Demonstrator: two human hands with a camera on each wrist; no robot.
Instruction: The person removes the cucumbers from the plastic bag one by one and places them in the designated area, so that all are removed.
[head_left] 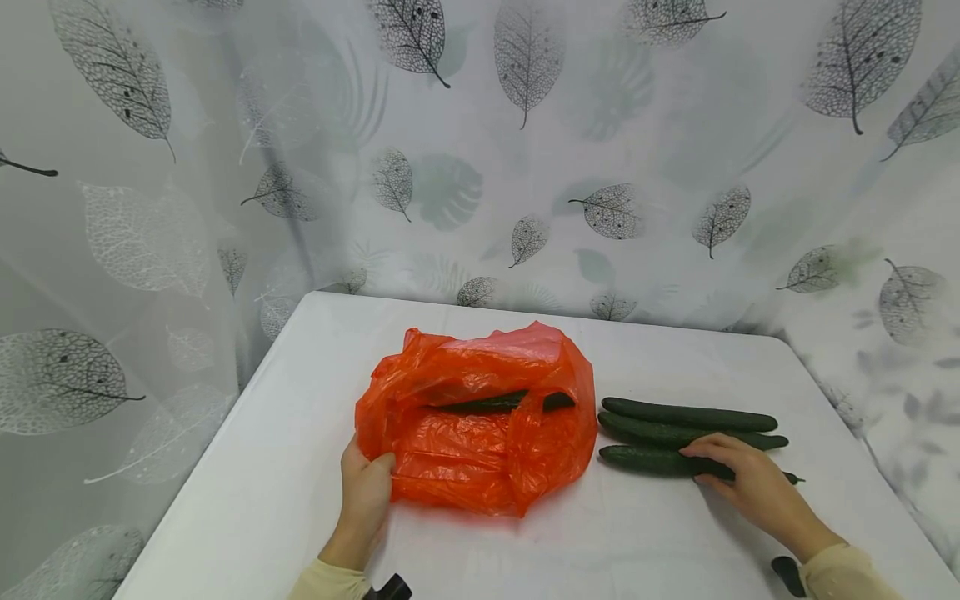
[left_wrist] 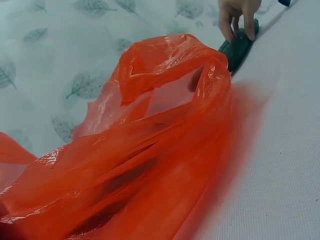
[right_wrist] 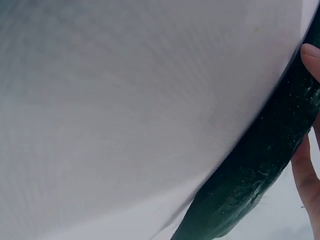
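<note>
My left hand [head_left: 366, 492] grips the left side of an orange plastic bag [head_left: 457, 454] lying on the table. Through the bag's opening a dark green cucumber [head_left: 487, 405] shows; the bag hides the rest. To the right, three cucumbers lie side by side: a back one [head_left: 690, 415], a middle one [head_left: 645, 431] and a front one [head_left: 637, 458]. My right hand [head_left: 750, 492] holds the front cucumber near its right end, thumb on the near side. The right wrist view shows that cucumber [right_wrist: 260, 150] close up, with fingers [right_wrist: 312, 60] against it.
A white-covered table [head_left: 562, 558] bears everything. Behind it and at both sides hangs a pale curtain [head_left: 480, 250] with leaf prints. The cucumbers' left ends lie close to the bag's right side. A black strap piece [head_left: 393, 588] sits by the left sleeve.
</note>
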